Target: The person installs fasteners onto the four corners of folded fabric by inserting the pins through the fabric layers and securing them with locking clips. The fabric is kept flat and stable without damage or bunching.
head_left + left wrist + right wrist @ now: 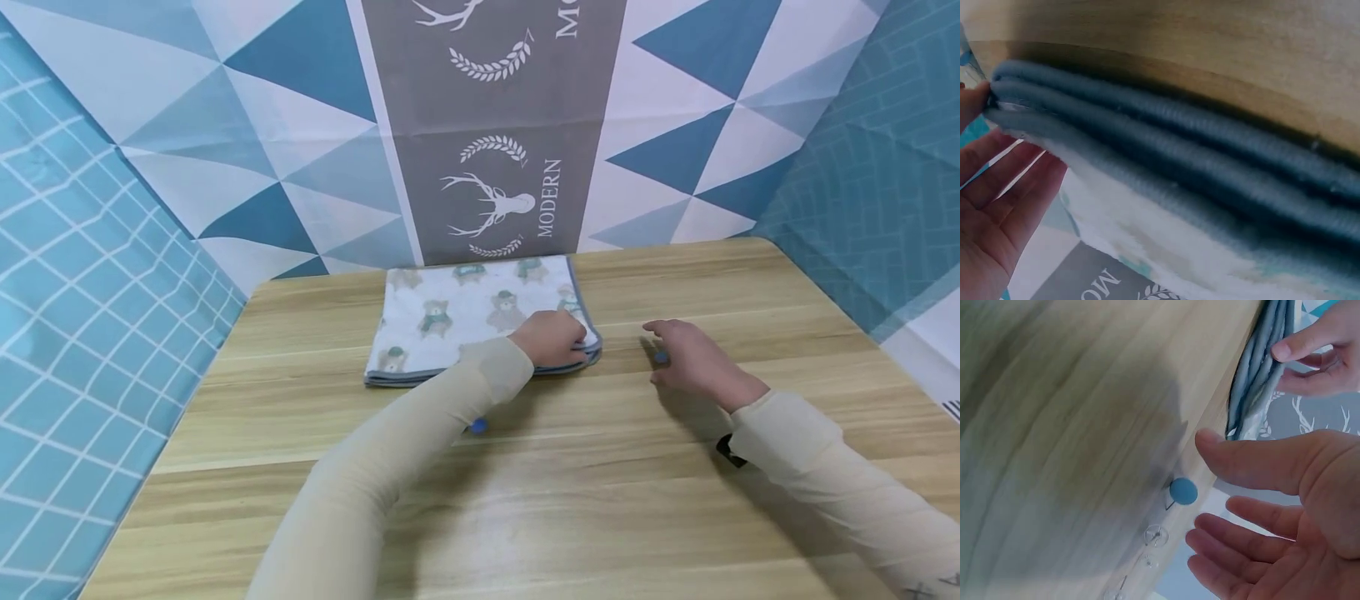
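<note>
A folded white cloth (pixel 472 317) with a bear print and grey-blue edging lies at the back of the table. My left hand (pixel 551 339) pinches its front right corner; in the left wrist view the thumb meets the stacked edge layers (pixel 1166 137), with fingers against the printed face. To the right of the cloth, apart from it, my right hand (pixel 697 362) is held over the table with thumb and fingers spread and nothing between them. Beside those fingers is a blue round-headed pin (pixel 1183 490).
Several clear-headed pins, one nearest the blue pin (pixel 1156 535), line up there in the right wrist view. Another blue round thing (pixel 477 426) shows by my left forearm. Patterned sheets (pixel 300 125) stand behind and beside the wooden table (pixel 570 517).
</note>
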The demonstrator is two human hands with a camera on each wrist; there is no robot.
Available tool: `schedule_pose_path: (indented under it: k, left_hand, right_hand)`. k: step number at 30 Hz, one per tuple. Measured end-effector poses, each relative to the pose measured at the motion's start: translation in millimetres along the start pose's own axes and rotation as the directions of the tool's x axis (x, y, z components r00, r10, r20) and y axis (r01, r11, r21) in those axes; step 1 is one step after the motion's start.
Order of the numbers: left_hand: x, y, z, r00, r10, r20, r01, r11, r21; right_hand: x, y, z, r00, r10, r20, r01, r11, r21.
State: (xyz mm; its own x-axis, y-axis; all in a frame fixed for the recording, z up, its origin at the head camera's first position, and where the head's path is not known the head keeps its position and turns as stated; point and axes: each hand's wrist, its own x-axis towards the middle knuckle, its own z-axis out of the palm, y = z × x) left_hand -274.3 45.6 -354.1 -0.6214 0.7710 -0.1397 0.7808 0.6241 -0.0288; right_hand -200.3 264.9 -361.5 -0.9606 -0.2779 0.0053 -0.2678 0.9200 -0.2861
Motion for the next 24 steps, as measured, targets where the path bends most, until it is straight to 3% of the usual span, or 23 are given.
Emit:
schedule_pose_path:
  k: [12, 16, 21, 24]
  left_hand:
    - [-4.8, -3.7, 1.1, 0.995, -0.076, -0.066, 0.066, 0.988, -0.142]
    - [-3.4, -9.6, 1.4, 0.986, -0.136, -0.097, 0.106, 0.959, -0.262]
    - [-3.5, -18.0, -4.4, 0.968, -0.187, -0.169, 0.109, 0.916, -0.387]
    - [-5.0, -22.9, -7.8, 0.958, -0.23, -0.172, 0.133, 0.885, -0.445]
  right_hand:
    - [-2.3, 6.2, -0.2, 0.998, 0.063, -0.017, -0.063, 0.998, -0.017]
    - [-1.0, 8.9, 2.2, 0.998, 0.039, -0.041, -0.039, 0.999, -0.007]
    - [2.0, 11.2, 3.9, 0.999, 0.012, -0.045, -0.012, 1.0, -0.002]
    - [3.2, 10.9, 4.7, 0.999, 0.007, -0.045, -0.007, 1.0, -0.003]
